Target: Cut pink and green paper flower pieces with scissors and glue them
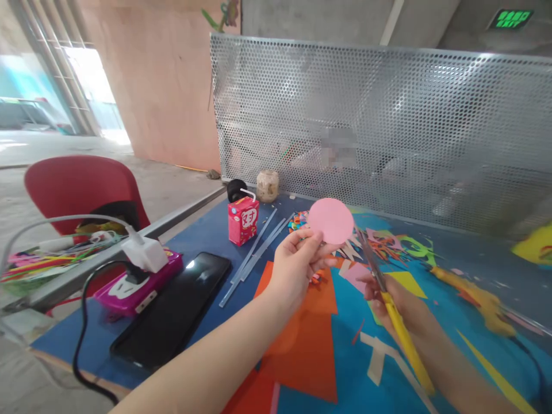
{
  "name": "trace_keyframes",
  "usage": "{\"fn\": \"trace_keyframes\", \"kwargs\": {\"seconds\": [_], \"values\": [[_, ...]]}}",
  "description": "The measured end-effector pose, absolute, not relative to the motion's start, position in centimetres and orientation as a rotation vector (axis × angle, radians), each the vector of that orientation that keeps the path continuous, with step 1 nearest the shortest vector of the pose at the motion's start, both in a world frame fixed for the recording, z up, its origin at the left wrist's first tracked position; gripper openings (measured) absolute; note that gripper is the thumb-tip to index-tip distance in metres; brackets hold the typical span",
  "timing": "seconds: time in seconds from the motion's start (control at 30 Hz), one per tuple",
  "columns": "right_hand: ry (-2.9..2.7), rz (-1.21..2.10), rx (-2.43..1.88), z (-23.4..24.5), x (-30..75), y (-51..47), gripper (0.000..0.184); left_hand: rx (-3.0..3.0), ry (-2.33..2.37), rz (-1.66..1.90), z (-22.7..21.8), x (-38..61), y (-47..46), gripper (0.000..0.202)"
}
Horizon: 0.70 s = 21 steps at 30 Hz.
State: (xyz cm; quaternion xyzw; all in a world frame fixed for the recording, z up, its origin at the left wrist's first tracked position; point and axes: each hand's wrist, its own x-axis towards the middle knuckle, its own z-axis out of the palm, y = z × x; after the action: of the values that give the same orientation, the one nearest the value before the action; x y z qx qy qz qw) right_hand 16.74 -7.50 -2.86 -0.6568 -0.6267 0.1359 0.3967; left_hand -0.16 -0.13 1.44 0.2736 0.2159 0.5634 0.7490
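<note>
My left hand [297,261] pinches a pink paper circle [331,221] at its lower edge, raised over the table. On the right, my right hand [399,305] is closed round yellow-handled scissors [399,330], seen edge-on and slightly blurred. Their metal blades point up beside the circle's right edge, and I cannot tell whether they touch it. Beneath my hands lie an orange paper sheet [302,351], blue paper [345,379] and a pink paper piece [357,277]. Colourful paper scraps [383,247] are heaped behind the circle.
A black phone [172,310], purple power strip [142,287] with white charger [144,253], clear glue sticks [254,259] and red drink carton [243,221] stand left. A yellow glue gun [478,299] lies right. Perforated metal panel [366,115] rises behind; a red chair [86,190] is left.
</note>
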Motion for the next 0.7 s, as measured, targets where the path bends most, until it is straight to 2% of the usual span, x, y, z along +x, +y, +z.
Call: {"fn": "trace_keyframes", "kwargs": {"seconds": [0.23, 0.4, 0.57, 0.7], "values": [[-1.673, 0.402, -1.620, -1.0, 16.5, -8.1, 0.023, 0.839, 0.475, 1.189, 1.5, 0.0, -0.9, 0.029], [-1.627, 0.601, -1.539, -1.2, 16.7, -8.2, 0.029, 0.942, 0.510, 1.134, 1.6, 0.1, -1.6, 0.038], [-1.591, 0.529, -1.479, -1.8, 17.1, -8.1, 0.038, 1.027, 0.553, 1.157, 1.8, -0.1, -1.8, 0.030], [-1.621, 0.488, -1.617, -1.7, 17.2, -8.3, 0.039, 1.063, 0.609, 1.207, 1.7, -0.2, -1.5, 0.028]]}}
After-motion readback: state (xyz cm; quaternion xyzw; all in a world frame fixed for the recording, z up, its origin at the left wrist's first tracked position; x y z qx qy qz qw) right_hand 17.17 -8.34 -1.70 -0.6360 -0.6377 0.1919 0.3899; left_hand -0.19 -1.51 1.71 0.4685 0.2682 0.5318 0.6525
